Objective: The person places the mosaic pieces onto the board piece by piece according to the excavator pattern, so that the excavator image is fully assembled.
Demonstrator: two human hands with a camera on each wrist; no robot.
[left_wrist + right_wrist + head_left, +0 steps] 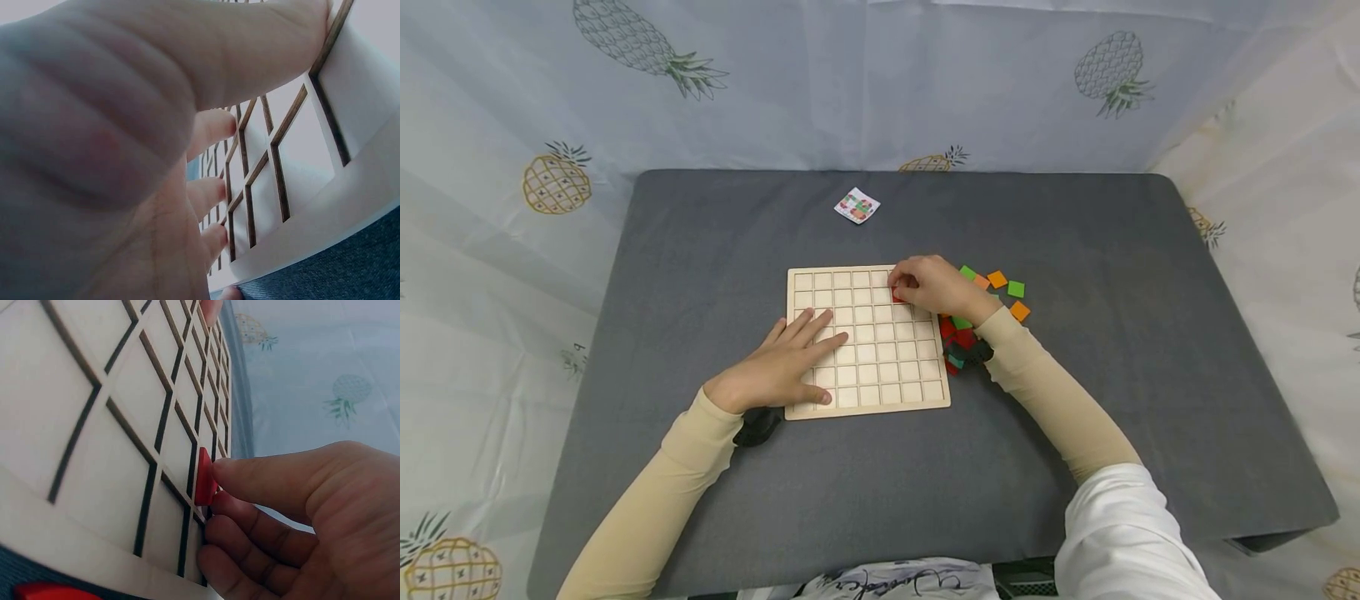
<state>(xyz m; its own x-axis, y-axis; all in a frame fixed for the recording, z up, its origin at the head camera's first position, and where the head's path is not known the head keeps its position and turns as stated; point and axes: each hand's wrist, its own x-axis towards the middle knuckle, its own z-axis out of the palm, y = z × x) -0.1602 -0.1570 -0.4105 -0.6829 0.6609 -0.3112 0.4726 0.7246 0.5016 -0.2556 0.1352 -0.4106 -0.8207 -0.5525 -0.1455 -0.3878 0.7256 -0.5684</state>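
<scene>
Left hand [778, 367] spread, blocking the left side of the board [887, 350]! Right hand [936, 283] bars the far-right corner, loose tiles [1016, 289] crowding alongside. Room between the hands; on the tabletop [1075, 225] beyond, a card [857, 206] obstructs.

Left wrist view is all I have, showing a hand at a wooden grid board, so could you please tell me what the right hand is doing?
Observer: The right hand pinches a red tile over the far part of the wooden grid board, right of its centre.
Operator: Thank you; could you also tell me whether any loose tiles lie nearby?
Observer: Yes, loose red, green and orange tiles lie beside the board's right edge, partly hidden by the right wrist.
</scene>
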